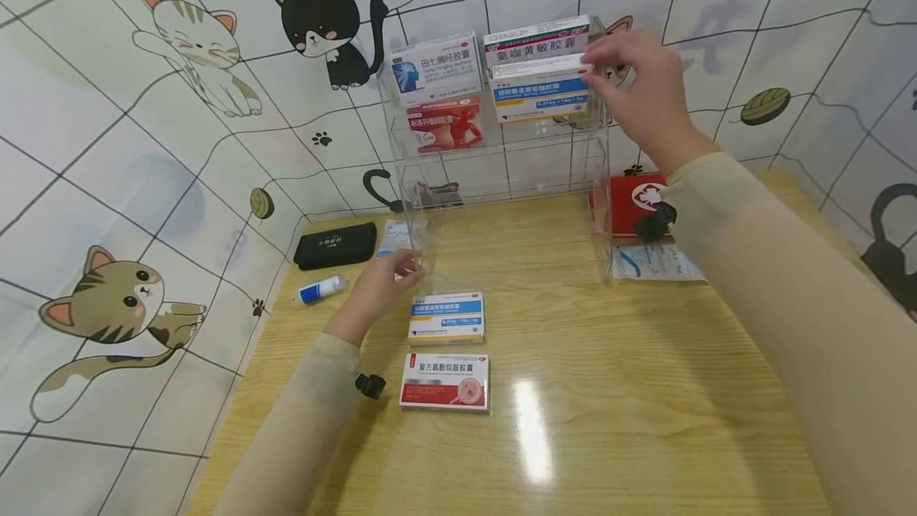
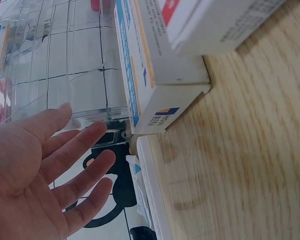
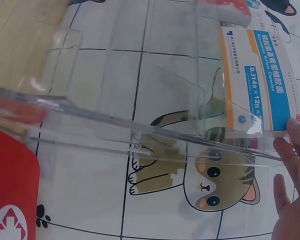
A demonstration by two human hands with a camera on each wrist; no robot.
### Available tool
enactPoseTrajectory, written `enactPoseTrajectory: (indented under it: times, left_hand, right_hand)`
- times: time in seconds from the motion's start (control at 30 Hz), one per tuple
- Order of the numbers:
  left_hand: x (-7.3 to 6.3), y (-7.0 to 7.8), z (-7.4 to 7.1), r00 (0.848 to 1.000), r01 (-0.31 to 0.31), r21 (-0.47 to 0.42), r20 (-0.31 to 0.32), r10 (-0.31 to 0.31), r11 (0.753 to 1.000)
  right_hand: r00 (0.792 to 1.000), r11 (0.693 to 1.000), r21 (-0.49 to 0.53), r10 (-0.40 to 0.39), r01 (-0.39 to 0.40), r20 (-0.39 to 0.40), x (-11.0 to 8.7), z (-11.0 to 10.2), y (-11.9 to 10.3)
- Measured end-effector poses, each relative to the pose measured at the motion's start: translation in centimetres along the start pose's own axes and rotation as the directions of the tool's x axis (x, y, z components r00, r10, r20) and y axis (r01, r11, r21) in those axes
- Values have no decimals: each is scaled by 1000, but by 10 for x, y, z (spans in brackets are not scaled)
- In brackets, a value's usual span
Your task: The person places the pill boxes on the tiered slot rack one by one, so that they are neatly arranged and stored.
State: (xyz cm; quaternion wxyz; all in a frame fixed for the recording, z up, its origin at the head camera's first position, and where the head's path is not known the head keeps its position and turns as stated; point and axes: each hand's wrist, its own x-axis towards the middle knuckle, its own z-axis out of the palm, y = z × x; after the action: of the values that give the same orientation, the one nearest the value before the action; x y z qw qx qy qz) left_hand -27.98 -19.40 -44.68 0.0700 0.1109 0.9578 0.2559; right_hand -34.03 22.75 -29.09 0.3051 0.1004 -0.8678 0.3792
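Blue-and-white carton [image 1: 540,94]: located at the upper right corner of the clear rack [image 1: 600,181], long axis roughly parallel to the rack's front edge. Right hand [image 1: 645,90], the nearer, pinches the carton's right end; carton extends leftward from that hand. Left hand [image 1: 380,289], fingers spread, holds nothing beside the rack's lower left corner.

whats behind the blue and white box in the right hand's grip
Another medicine box shows its upper front above the held box; its lower front is covered.
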Motion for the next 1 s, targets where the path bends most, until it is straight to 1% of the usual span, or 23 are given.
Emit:
enactPoseTrajectory:
  times: [0.13,0.3,0.4,0.5,0.57,0.6,0.73,0.83,0.9,1.0]
  left_hand:
    - [0,2,0,1000,0,1,4,0,1000]
    - [0,1,0,1000,5,4,5,-5,1000]
    - [-1,1,-1,1000,5,1,6,-5,1000]
    - [-2,0,-1,1000,4,0,5,-4,1000]
    - [-2,-1,-2,1000,3,-1,2,-3,1000]
    - [-3,-2,-2,1000,3,-2,2,-3,1000]
    - [-3,-2,-2,1000,4,-4,5,-4,1000]
    - [-2,-2,-1,1000,4,-5,9,-4,1000]
    - [-2,-2,-1,1000,2,-7,9,-1,1000]
    - [-1,-1,0,1000,5,-7,4,-5,1000]
  right_hand:
    - [995,994,-64,-83,86,55,-1,-1,4]
    - [978,974,-129,-172,186,117,-1,-2,4]
    - [971,965,-167,-176,203,162,-2,-3,1]
    - [970,966,-182,-146,182,195,-4,-3,-4]
    - [974,974,-172,-113,147,194,-7,-1,-7]
    - [978,978,-160,-102,132,181,-8,0,-9]
    - [996,995,-91,-42,50,79,-21,7,-16]
    - [1000,1000,-25,-13,14,18,-39,13,-22]
    - [1000,1000,21,-21,21,13,-54,20,-26]
    - [996,992,105,-69,63,58,-80,34,-33]
